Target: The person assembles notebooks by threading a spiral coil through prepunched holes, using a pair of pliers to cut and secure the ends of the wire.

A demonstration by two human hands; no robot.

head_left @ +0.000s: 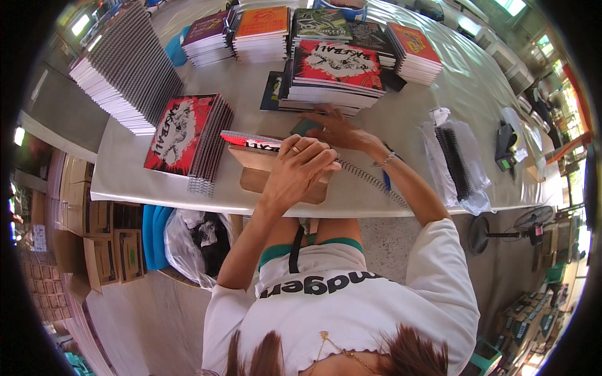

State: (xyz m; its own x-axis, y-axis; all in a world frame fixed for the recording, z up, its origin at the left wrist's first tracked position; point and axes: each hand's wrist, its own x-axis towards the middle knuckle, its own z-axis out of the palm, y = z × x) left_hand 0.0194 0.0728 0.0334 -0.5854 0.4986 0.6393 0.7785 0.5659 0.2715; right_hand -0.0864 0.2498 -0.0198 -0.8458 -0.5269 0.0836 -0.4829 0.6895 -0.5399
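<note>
Loose strands of brown hair [266, 352] and a thin gold necklace [324, 341] are closest to the lens, down at 6 o'clock, over a white T-shirt [345, 307]. So the hands are apart but really close together. Left hand [304, 164] is clamped on a red book [251, 141], tipped up on its edge against a tan block [257, 180] on the covered table [119, 169]. That puts the book at roughly 10 to 11 o'clock from mid-frame. Right hand [335, 130] is just past it toward 1 o'clock, fingers spread over a small green thing [303, 128]; can't tell if it's gripping it or only touching. Pretty long wire coil [374, 180] trails off from the left hand toward 4 o'clock, with a blue pen [386, 180] beside it.

Around that: a stack of red spiral books [182, 135] at 10 o'clock, with a tall spiral-bound pile [128, 69] farther out the same way. Bigger red stack [338, 62] sits just past 12, an orange stack [262, 25] between 11 and 12. Plastic-wrapped black coils [454, 163] are near 3 o'clock, cartons [128, 254] around 8.
</note>
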